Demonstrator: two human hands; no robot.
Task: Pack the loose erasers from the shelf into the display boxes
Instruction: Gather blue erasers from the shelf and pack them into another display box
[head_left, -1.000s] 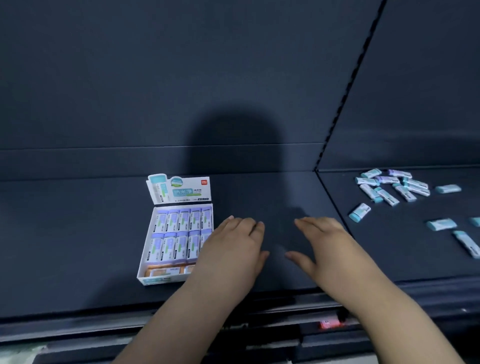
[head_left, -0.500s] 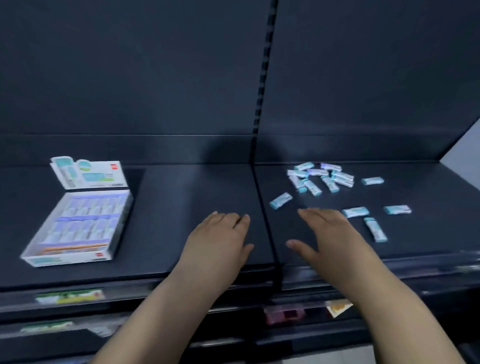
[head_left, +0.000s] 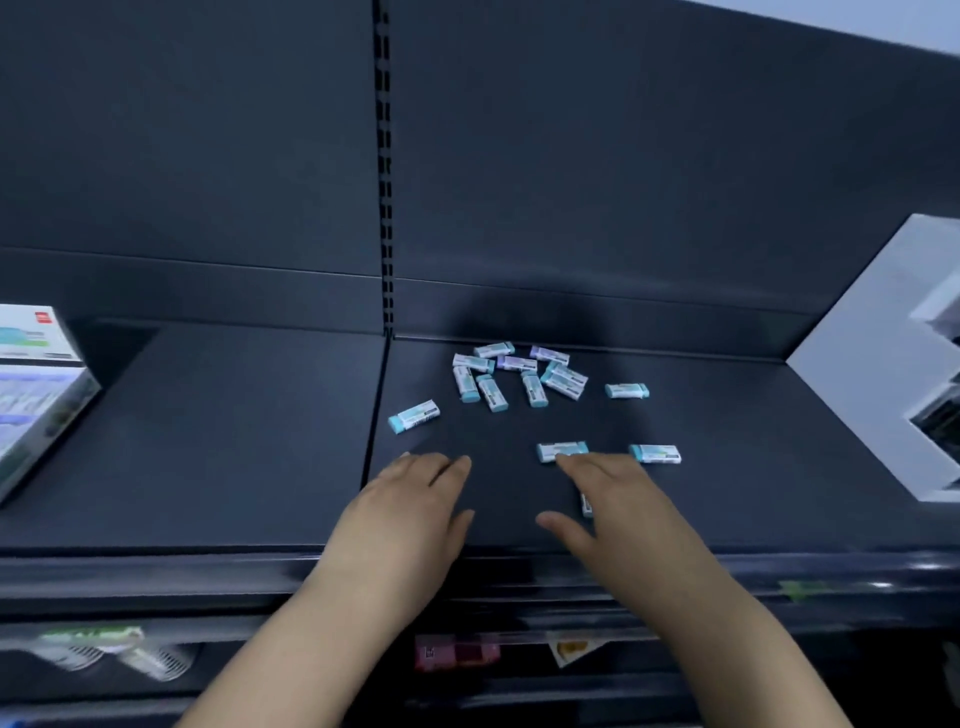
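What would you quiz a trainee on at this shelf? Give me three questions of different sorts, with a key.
1. True or false: the left grip holds an eraser.
2. Where is the display box relative to the loose erasers? A) far to their left B) far to their right C) in among them
3. Fill in: the fingertips of the ____ grip reach the nearest eraser.

Key
1. False: its fingers are straight and hold nothing.
2. A
3. Right: the right grip is stretched out to it.
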